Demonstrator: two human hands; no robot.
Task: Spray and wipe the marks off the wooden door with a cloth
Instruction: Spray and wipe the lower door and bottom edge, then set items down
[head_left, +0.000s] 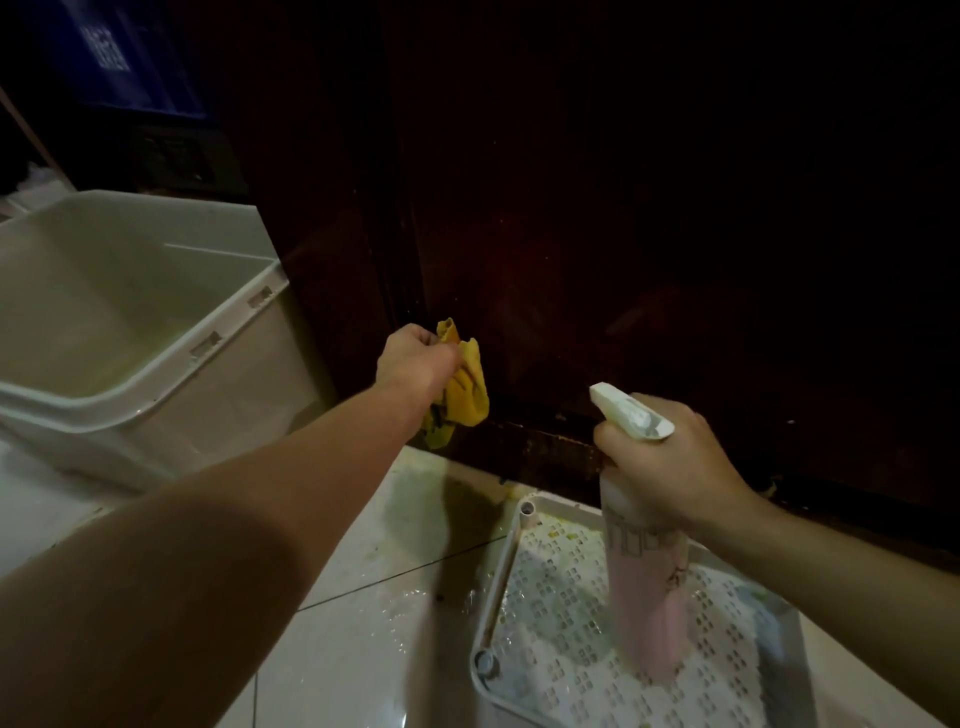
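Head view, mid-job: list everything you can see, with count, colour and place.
wooden door: one, dark brown, ahead, grime along its bottom edge
cloth: one, yellow, bunched near the door's lower left
spray bottle: one, pink with white nozzle, held above the tray
bin: one, white, open, left of the door
tray: one, white, perforated, on the floor below the bottle
floor: white tiles, wet patches
left hand: grips the cloth
right hand: grips the spray bottle
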